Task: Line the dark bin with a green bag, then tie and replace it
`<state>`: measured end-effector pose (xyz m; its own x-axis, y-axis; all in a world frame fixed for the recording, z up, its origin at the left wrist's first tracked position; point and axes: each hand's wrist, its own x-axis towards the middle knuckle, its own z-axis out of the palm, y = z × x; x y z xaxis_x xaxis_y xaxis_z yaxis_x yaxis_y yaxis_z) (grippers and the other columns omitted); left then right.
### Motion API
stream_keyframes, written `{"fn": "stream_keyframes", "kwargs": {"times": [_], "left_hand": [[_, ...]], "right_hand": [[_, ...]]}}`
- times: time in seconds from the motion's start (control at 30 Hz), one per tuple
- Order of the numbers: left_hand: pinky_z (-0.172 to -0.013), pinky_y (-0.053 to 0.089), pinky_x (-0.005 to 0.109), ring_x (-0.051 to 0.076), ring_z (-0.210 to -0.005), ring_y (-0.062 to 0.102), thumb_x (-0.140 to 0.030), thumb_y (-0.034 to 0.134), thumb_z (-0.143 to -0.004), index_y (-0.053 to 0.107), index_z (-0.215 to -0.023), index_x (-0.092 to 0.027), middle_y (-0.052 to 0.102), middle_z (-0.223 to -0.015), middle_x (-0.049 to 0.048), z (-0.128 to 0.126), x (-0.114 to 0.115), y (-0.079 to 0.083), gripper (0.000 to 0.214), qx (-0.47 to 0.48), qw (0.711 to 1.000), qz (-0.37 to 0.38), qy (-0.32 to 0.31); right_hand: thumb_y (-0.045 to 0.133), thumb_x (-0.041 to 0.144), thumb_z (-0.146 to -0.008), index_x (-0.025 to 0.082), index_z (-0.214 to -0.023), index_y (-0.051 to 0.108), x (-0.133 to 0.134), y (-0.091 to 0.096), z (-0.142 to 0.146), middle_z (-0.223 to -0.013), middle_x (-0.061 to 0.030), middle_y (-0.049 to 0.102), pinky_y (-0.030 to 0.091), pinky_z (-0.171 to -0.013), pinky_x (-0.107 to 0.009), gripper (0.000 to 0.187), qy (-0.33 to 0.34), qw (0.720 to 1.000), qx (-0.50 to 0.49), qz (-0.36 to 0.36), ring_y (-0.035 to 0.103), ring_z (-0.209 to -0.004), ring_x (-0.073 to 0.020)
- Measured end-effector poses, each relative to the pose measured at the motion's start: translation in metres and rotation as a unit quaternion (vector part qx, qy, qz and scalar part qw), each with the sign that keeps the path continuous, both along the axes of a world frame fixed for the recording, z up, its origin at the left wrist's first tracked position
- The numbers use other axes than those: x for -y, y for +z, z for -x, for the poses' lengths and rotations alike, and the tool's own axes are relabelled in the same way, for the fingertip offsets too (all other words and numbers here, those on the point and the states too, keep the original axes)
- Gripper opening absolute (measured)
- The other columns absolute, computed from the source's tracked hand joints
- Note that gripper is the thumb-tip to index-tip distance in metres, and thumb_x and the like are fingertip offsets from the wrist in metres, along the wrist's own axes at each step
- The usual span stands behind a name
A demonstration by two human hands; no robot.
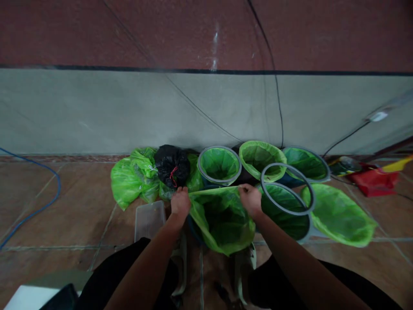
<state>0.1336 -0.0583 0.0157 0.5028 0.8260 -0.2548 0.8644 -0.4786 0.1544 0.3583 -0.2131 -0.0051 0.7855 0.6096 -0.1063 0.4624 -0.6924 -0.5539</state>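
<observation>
A green plastic bag (pixel 222 224) is stretched between my two hands, its mouth wide and facing up toward me. My left hand (pixel 180 201) is closed on the left end of its far edge. At the right end of that edge, my right hand (pixel 251 199) grips the plastic. Beneath the bag, part of a blue bin (pixel 195 230) shows at the left; the rest is hidden. Just right of my right hand, a loose grey ring (pixel 267 189) lies across a bin lined with green plastic (pixel 282 206).
Other lined bins (pixel 219 165) stand along the wall. Tied green bags (pixel 134 174) and a black bag (pixel 172 163) lie left of them. A clear plastic container (pixel 150 219) is near my left foot. A blue hose (pixel 58 185) and red dustpan (pixel 374 178) lie farther out.
</observation>
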Motion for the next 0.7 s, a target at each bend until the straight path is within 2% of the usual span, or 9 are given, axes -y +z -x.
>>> {"fn": "stream_keyframes", "kwargs": {"times": [0.1, 0.2, 0.27, 0.33, 0.4, 0.47, 0.53, 0.63, 0.7], "left_hand": [[-0.096, 0.048, 0.036, 0.027, -0.112, 0.066, -0.004, 0.037, -0.091, 0.065, -0.114, -0.011, 0.068, -0.116, 0.017, 0.008, -0.005, 0.001, 0.037, -0.025, 0.999, -0.022, -0.027], [-0.097, 0.048, 0.034, 0.027, -0.116, 0.065, -0.012, 0.041, -0.093, 0.061, -0.122, -0.01, 0.068, -0.121, 0.0186, 0.01, -0.01, -0.001, 0.035, -0.002, 0.999, -0.005, 0.05], [-0.095, 0.05, 0.033, 0.027, -0.117, 0.065, -0.027, 0.046, -0.096, 0.056, -0.128, -0.009, 0.067, -0.124, 0.0195, 0.008, -0.009, -0.004, 0.038, 0.026, 0.992, 0.052, 0.112], [-0.093, 0.051, 0.032, 0.027, -0.116, 0.066, -0.04, 0.048, -0.096, 0.053, -0.13, -0.008, 0.069, -0.123, 0.0196, 0.004, -0.004, -0.007, 0.047, 0.04, 0.983, 0.118, 0.138], [-0.09, 0.053, 0.033, 0.028, -0.112, 0.068, -0.038, 0.053, -0.093, 0.052, -0.129, -0.006, 0.071, -0.118, 0.0197, 0.002, 0.003, -0.009, 0.048, 0.029, 0.98, 0.151, 0.124], [-0.087, 0.053, 0.034, 0.03, -0.109, 0.069, -0.026, 0.055, -0.09, 0.053, -0.127, -0.005, 0.072, -0.114, 0.0204, 0.001, 0.008, -0.008, 0.042, 0.01, 0.984, 0.146, 0.103], [-0.087, 0.053, 0.035, 0.029, -0.107, 0.07, -0.018, 0.05, -0.091, 0.054, -0.126, -0.008, 0.073, -0.111, 0.0191, 0.001, 0.01, -0.005, 0.037, 0.018, 0.988, 0.125, 0.091], [-0.09, 0.051, 0.031, 0.023, -0.107, 0.07, -0.015, 0.045, -0.092, 0.048, -0.135, -0.015, 0.073, -0.113, 0.0127, 0.002, 0.004, -0.002, 0.044, 0.096, 0.991, 0.071, 0.064], [-0.093, 0.05, 0.028, 0.021, -0.11, 0.068, -0.016, 0.048, -0.091, 0.039, -0.143, -0.017, 0.072, -0.118, 0.0109, 0.002, 0.001, -0.003, 0.053, 0.121, 0.99, 0.056, 0.054]], "right_hand": [[0.05, 0.031, -0.092, 0.018, -0.097, 0.076, 0.014, -0.009, -0.001, -0.097, -0.0114, 0.077, 0.048, -0.077, -0.031, 0.03, -0.014, 0.997, 0.016, 0.07, 0.069, -0.089, -0.025], [0.048, 0.032, -0.094, 0.018, -0.1, 0.075, 0.027, -0.018, 0.003, -0.098, -0.0115, 0.076, 0.048, -0.077, -0.03, 0.031, 0.004, 0.994, 0.027, 0.108, 0.07, -0.09, -0.0253], [0.046, 0.035, -0.096, 0.017, -0.113, 0.071, 0.032, -0.021, 0.008, -0.103, -0.0122, 0.075, 0.048, -0.077, -0.03, 0.035, 0.009, 0.993, 0.03, 0.116, 0.07, -0.094, -0.0253], [0.049, 0.039, -0.095, 0.014, -0.127, 0.063, 0.034, -0.022, 0.013, -0.11, -0.0141, 0.073, 0.048, -0.078, -0.03, 0.043, 0.014, 0.992, 0.03, 0.121, 0.07, -0.098, -0.0259], [0.052, 0.04, -0.093, 0.013, -0.129, 0.06, 0.034, -0.021, 0.015, -0.11, -0.0151, 0.073, 0.047, -0.078, -0.031, 0.046, 0.031, 0.989, 0.028, 0.139, 0.07, -0.097, -0.0268], [0.053, 0.034, -0.092, 0.014, -0.118, 0.067, 0.034, -0.016, 0.015, -0.104, -0.0149, 0.074, 0.046, -0.076, -0.031, 0.036, 0.04, 0.986, 0.022, 0.159, 0.07, -0.094, -0.0277], [0.05, 0.03, -0.092, 0.014, -0.104, 0.072, 0.036, -0.01, 0.012, -0.096, -0.0142, 0.075, 0.046, -0.075, -0.031, 0.029, 0.021, 0.99, 0.019, 0.138, 0.069, -0.089, -0.0276], [0.04, 0.034, -0.096, 0.014, -0.107, 0.07, 0.043, -0.004, 0.012, -0.095, -0.0129, 0.075, 0.047, -0.073, -0.029, 0.038, -0.036, 0.998, 0.037, 0.021, 0.068, -0.083, -0.0247], [0.039, 0.034, -0.096, 0.014, -0.105, 0.07, 0.052, -0.006, 0.017, -0.093, -0.0127, 0.075, 0.046, -0.072, -0.029, 0.038, -0.042, 0.998, 0.035, 0.022, 0.068, -0.082, -0.0242]]}}
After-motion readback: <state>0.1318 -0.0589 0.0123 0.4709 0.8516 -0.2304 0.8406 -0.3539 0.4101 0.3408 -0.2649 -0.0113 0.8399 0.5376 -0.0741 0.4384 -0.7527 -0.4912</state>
